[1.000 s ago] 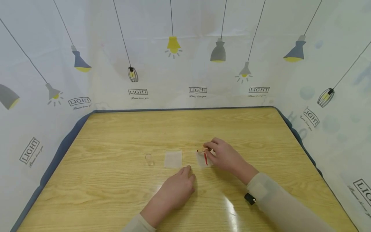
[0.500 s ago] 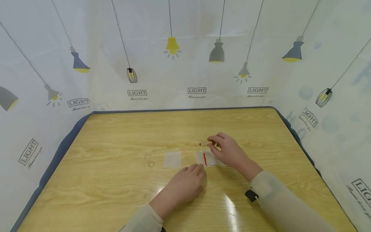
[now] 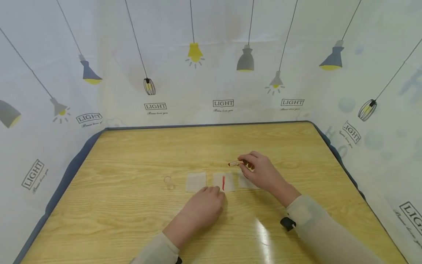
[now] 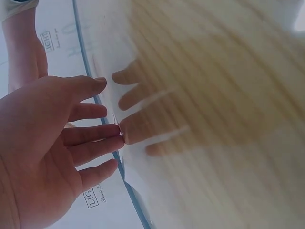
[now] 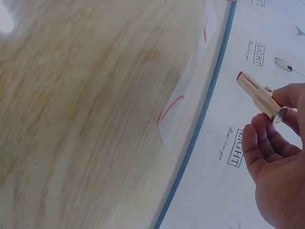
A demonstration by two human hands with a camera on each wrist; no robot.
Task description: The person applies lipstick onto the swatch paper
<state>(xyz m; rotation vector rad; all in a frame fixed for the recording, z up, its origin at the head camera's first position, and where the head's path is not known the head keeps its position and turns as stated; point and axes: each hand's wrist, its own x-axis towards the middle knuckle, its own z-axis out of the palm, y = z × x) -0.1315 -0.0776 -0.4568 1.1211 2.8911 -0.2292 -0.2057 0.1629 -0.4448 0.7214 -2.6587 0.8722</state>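
My right hand (image 3: 262,172) pinches a gold lipstick (image 5: 259,97) with a red tip, held above the table and behind the paper squares. In the head view the lipstick (image 3: 234,163) points left. My left hand (image 3: 203,207) has its fingers stretched out, fingertips at the near edge of the middle white paper square (image 3: 217,181), which bears a red stroke (image 3: 223,183). Another white square (image 3: 196,182) lies to its left, unmarked. A third square (image 3: 245,181) is partly hidden under my right hand. Two paper pieces with red strokes (image 5: 171,109) show in the right wrist view.
A small clear ring-like thing (image 3: 169,182) lies on the wooden table (image 3: 108,205), left of the papers. White curtains (image 3: 184,88) printed with lamps stand around the table's back and sides. A black strap piece (image 3: 288,223) hangs at my right sleeve.
The red-marked paper has slid left with my left hand, which first moved right to it. The right square shows apart from it now. My right hand has lifted the lipstick back off the paper.
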